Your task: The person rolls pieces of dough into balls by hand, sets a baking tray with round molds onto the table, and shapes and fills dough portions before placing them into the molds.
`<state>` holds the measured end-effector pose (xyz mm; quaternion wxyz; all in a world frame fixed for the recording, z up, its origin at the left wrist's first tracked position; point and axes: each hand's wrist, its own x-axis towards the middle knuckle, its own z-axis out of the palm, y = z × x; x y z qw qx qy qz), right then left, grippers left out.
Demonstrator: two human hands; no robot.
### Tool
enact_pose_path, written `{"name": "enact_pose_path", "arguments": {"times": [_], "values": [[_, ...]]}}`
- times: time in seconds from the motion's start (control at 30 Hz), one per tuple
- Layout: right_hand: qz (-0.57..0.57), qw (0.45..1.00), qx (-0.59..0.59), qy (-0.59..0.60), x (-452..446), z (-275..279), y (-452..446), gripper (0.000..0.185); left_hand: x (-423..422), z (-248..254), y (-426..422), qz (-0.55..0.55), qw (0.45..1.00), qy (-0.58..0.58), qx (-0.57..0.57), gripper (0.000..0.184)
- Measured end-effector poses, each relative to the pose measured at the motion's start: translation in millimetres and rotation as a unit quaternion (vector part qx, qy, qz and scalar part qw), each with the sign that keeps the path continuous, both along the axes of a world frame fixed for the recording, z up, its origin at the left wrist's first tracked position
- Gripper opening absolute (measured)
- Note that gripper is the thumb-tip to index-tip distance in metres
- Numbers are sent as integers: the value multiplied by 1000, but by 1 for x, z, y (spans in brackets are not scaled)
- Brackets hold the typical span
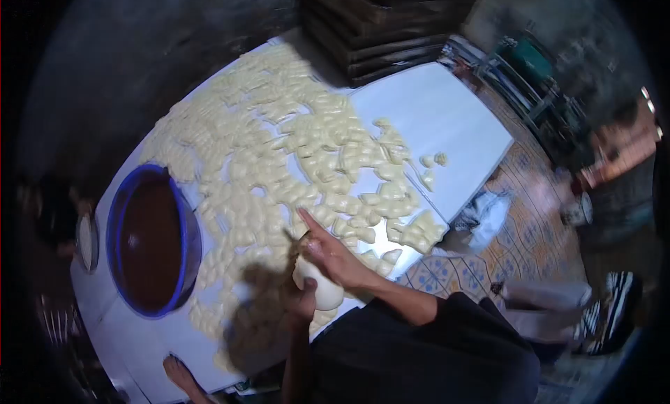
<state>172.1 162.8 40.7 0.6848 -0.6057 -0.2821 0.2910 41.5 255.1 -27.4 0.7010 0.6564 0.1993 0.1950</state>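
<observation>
Apparently well along: pale pieces [241, 212] already laid widely.
Your left hand [303, 303] grips the pale lump [326, 292]; your right hand [331, 259] is at its far end, closure unclear; pieces spread beyond, brown-filled tub [148, 243] leftward, amount left unknown.

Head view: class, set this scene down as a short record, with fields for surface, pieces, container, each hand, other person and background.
Surface: white table
Pieces: many pale, dough-like pieces, spread loosely, some overlapping
Container: blue-rimmed tub, brown inside; contents unclear
Left hand: gripping a smooth, pale rounded lump
Right hand: just above the lump, index finger extended; contact unclear
Other person: one hand at the table's near edge
Background: dark stack beyond the table; patterned floor to the right
</observation>
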Motion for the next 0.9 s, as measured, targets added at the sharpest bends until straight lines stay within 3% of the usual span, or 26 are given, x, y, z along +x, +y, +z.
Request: {"name": "enact_pose_path", "arguments": {"times": [0.03,0.07,0.13,0.17,0.2,0.27,0.33,0.37,0.47,0.5,0.63,0.73,0.77,0.9], "values": [[40,999,-16,-23,4,0,0,65,0,21,-7,83,995,3,-63,29],[41,996,-43,-73,7,4,-3,64,-7,13,-3,126,985,76,-88,35],[-2,974,-118,-191,0,-4,-5,64,-21,4,2,196,964,109,-142,37],[-35,920,-197,-337,-1,-17,-7,66,-26,3,2,223,958,95,-153,38],[-47,955,-98,-276,-5,-23,-7,59,-29,3,0,239,955,85,-152,40],[11,994,19,-104,-27,-34,0,62,-29,5,-4,257,953,71,-145,42],[65,988,13,-139,-63,-27,13,66,-23,11,-9,265,953,61,-135,44],[40,992,-33,-117,-71,-14,18,65,-21,14,-10,271,951,53,-139,45],[16,996,-78,31,-76,-29,25,58,-15,24,-7,311,936,25,-160,49],[-27,995,-55,-74,-78,-29,25,49,-12,27,-6,329,929,15,-167,50],[-83,996,-17,-37,-84,-24,25,48,-3,32,-8,357,918,-2,-171,54],[-10,1000,4,-7,-71,-17,20,45,-3,31,-18,304,946,31,-107,58],[-24,998,2,-57,-69,-15,18,37,-5,31,-20,274,958,41,-73,59],[-16,999,33,-10,-68,-12,7,23,-14,37,-25,163,984,64,36,64]]}}
